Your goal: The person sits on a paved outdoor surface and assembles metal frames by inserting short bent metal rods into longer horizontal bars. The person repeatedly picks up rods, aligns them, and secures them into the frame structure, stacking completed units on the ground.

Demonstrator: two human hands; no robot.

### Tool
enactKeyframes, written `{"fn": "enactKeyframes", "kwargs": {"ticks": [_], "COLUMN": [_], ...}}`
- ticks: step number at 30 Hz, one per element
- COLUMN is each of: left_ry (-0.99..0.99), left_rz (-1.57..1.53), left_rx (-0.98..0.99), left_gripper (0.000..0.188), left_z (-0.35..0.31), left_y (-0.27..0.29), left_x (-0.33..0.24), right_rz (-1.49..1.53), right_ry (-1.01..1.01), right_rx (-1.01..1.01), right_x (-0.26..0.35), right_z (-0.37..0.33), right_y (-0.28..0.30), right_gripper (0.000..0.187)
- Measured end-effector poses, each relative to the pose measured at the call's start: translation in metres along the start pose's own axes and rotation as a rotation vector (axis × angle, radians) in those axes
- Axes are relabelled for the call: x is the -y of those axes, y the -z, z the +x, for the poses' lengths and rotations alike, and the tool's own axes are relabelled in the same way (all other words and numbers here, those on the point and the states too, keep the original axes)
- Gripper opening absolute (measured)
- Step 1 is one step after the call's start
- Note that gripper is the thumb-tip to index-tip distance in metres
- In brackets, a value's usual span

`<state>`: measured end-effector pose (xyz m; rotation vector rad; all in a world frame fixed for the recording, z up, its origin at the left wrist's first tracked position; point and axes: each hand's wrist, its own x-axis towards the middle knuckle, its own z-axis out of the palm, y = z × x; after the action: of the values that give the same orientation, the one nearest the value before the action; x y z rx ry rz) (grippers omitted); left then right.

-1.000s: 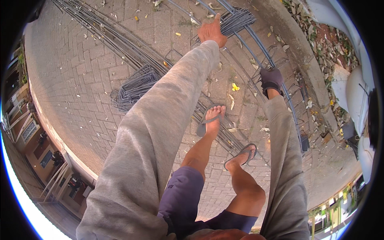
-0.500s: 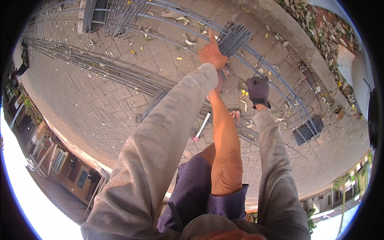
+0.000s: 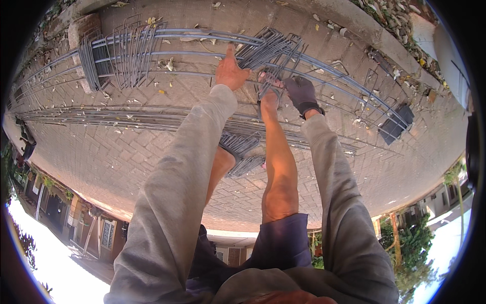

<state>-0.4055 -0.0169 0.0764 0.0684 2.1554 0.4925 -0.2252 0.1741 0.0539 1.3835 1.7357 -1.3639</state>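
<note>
My bare left hand (image 3: 232,72) rests against the left end of a bunch of bent-wire stirrups (image 3: 264,49), one finger stretched out over the long steel bars (image 3: 197,54) and its thumb side toward the stirrups. The stirrups hang around the bars, and several splay out to the right. Beside them, my dark-gloved right hand (image 3: 300,93) has its fingers closed, apparently on a wire stirrup; the glove hides the exact hold. Just left of the glove, my foot (image 3: 271,80) shows partly behind the wires.
More stirrups (image 3: 136,53) stand along the bars at the left, beside a concrete block (image 3: 83,28). A dark block (image 3: 396,124) lies under the bars' right end. Loose rods (image 3: 126,117) and a stirrup pile (image 3: 242,147) lie nearer on the paving. A curb (image 3: 364,28) runs behind.
My right hand has moved closer to my left, beside the stirrups, which now fan out more to the right. My foot has come forward near the bars, and the whole view has shifted.
</note>
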Motion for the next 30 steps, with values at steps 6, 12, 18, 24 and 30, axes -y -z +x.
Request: {"fn": "enactKeyframes", "kwargs": {"ticks": [6,12,18,24,30], "left_ry": [0.047,0.018,-0.403,-0.855,-0.885], "left_rz": [0.182,0.279,0.426,0.451,0.66], "left_rx": [-0.2,-0.223,-0.246,0.321,0.404], "left_gripper": [0.111,0.106,0.09,0.085,0.06], "left_z": [-0.012,-0.039,-0.057,-0.052,-0.019], "left_y": [-0.012,-0.027,-0.02,-0.08,-0.13], "left_x": [-0.023,-0.032,-0.039,-0.088,-0.099], "right_rz": [0.397,0.486,0.3,0.566,0.655], "right_ry": [0.001,-0.192,-0.129,-0.246,-0.208], "right_rx": [-0.399,-0.672,-0.555,-0.283,-0.377], "right_x": [-0.049,-0.085,-0.072,-0.046,-0.082], "right_z": [-0.015,-0.013,-0.005,-0.011,0.008], "right_y": [0.021,0.041,0.035,0.045,0.051], "right_gripper": [0.023,0.031,0.028,0.025,0.017]}}
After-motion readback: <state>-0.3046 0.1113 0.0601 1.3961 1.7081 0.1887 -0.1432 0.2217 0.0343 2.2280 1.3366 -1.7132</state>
